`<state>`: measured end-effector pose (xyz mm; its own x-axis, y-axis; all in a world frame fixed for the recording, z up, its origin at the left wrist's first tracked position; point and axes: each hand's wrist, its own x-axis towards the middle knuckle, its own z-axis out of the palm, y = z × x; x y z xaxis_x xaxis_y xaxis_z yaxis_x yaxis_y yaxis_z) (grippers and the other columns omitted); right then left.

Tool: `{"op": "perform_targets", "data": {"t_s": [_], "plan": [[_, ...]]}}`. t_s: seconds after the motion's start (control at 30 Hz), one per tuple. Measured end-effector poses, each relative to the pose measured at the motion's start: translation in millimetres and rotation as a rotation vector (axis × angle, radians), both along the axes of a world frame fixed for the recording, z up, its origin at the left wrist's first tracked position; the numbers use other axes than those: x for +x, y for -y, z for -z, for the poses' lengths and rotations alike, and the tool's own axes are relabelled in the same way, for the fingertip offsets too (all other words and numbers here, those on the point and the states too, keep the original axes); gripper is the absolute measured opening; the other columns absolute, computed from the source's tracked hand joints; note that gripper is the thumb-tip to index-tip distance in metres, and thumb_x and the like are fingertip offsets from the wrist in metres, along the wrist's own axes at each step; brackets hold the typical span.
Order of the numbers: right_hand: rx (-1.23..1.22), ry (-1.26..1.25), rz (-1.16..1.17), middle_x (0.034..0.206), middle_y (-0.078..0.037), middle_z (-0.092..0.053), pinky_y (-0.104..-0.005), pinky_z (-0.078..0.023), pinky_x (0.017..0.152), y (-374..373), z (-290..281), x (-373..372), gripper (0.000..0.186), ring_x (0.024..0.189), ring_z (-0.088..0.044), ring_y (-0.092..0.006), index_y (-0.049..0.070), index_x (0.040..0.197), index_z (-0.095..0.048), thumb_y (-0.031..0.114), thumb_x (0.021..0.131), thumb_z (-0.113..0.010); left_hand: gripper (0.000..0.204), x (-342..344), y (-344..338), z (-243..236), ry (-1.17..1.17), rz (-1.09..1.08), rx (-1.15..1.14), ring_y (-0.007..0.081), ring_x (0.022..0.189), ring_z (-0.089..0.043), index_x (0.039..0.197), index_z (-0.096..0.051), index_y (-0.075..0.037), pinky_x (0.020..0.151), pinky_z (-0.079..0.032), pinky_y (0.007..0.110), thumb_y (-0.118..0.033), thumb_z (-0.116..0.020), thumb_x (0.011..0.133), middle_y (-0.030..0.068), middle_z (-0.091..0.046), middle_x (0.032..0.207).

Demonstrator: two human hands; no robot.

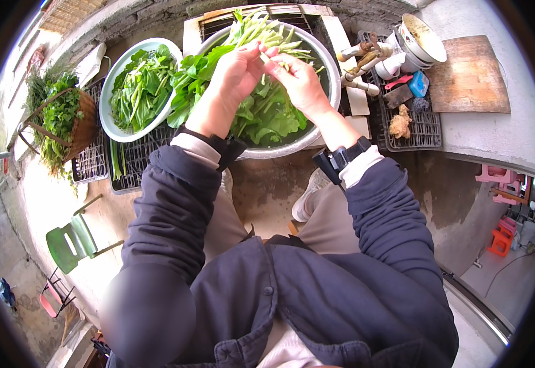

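Both of my hands meet above a large metal basin [335, 86] holding leafy greens [273, 119] in water. My left hand [235, 75] pinches a thin green stem [263, 57] at its fingertips. On the other side, the fingers of my right hand [300, 81] are closed on the same stem. Beyond the hands, a bunch of pale green stalks [256, 32] rests across the basin's far side. Large leaves [189, 83] hang over the left rim, next to my left wrist. My palms and wrists hide part of the basin's contents.
A pale basin [105, 116] of greens [139, 92] sits left on black crates [133, 178], beside a wicker basket [87, 119] of herbs. Rightward are a crate [413, 140] with ginger [400, 122], stacked bowls [426, 40] and a wooden board [469, 76]. A green chair [71, 246] stands lower left.
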<state>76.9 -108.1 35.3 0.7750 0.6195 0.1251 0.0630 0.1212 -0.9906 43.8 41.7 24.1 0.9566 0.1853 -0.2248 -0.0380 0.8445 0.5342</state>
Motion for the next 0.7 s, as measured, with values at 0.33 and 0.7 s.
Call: {"op": "perform_targets", "data": {"t_s": [0.33,0.7], "plan": [[-0.079,-0.303,0.043,0.078,0.003,-0.060,-0.0178,-0.037,0.053,27,-14,26,0.024,0.062,-0.050,-0.0036,0.009,0.094,-0.063,0.032,0.096,-0.059,0.015,-11,-28,-19,-0.165,0.028,0.563,0.0089,0.059,-0.047,0.095,-0.057,-0.002,0.066,-0.048,0.028,-0.017,-0.060,0.092,0.0033,-0.058,0.080],[0.127,-0.448,0.108,0.071,-0.002,-0.062,-0.0237,-0.045,0.060,28,5,40,0.025,0.064,-0.057,-0.0107,0.001,0.091,-0.062,0.026,0.094,-0.062,0.025,-20,27,-22,-0.033,0.435,1.097,0.0008,0.058,-0.043,0.092,-0.070,-0.008,0.056,-0.035,0.017,-0.033,-0.069,0.086,-0.0059,-0.064,0.071]]}}
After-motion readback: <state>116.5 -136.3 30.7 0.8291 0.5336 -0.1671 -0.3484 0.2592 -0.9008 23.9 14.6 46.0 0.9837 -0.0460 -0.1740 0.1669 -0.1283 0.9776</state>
